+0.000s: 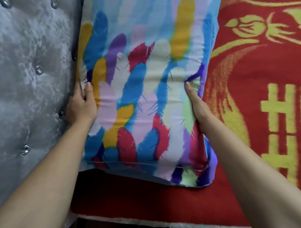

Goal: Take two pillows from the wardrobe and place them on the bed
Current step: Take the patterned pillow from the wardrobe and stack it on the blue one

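Observation:
A pillow [145,81] in a bright feather-print cover of blue, red, yellow and purple lies on the bed's red blanket [255,104], its left side against the headboard. My left hand [82,105] grips the pillow's left edge, thumb on top and fingers tucked between pillow and headboard. My right hand [195,106] clasps the right edge, thumb pressed into the cover. Only one pillow is in view, and the wardrobe is out of the frame.
A grey tufted velvet headboard [26,79] with shiny buttons fills the left side. The red blanket carries yellow floral and letter patterns. The bed's near edge [155,223] with a white fringe runs along the bottom, dark floor beneath.

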Available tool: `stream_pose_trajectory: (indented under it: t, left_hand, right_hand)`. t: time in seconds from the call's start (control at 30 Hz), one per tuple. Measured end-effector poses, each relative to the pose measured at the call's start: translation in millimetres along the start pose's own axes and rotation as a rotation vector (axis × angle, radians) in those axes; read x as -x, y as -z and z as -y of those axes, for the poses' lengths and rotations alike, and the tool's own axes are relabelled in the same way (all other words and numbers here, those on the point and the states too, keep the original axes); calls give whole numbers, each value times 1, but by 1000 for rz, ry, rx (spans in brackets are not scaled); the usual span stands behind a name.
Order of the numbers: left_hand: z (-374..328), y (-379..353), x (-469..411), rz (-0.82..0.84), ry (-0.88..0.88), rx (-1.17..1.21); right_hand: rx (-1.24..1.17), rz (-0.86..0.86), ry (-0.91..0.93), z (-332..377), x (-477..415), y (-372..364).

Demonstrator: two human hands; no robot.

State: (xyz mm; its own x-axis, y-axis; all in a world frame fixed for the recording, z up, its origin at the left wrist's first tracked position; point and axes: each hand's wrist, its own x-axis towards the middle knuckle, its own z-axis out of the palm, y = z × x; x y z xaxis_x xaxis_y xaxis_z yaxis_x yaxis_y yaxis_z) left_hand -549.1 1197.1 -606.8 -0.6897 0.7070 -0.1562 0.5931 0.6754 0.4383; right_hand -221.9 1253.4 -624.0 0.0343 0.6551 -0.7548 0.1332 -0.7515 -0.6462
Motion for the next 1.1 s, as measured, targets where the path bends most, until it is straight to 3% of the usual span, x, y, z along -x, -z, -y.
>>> stream_pose_trajectory:
  t: [0.17,0.33,0.4,0.47,0.53,0.63,0.7,0.73,0.87,1.03,1.1]
  left_hand:
    - [10,3,-17,-33,-10,49]
    - [0,-26,-2,-92,-23,13]
    - [-1,-27,1,-80,2,7]
    - [2,-24,2,-54,16,10]
    - [3,-19,9,-109,-19,2]
    - [10,-16,41,-217,-317,-86]
    - [24,-21,64,-171,-527,-222]
    - [31,-24,71,-144,-551,-263]
    - [26,-18,75,-47,-473,-339]
    - [-18,30,85,234,-309,-435]
    - [-34,57,107,269,-363,-510]
  right_hand:
    - [37,-234,230,13,-15,-19]
    - [240,-397,116,-11,-36,-6]
    - [406,-572,300,-7,-28,-2]
    - [538,-676,612,1,-7,-7]
    - [653,-577,836,-6,19,-20]
    - [986,-362,848,-56,55,-42]
    - [1076,-339,863,-81,61,-41]
    - [1068,-334,875,-85,60,-38]
    - [1109,-305,815,-75,59,-34]
    - [1291,-101,674,-22,89,-8]
    - [1349,-67,689,1,113,14]
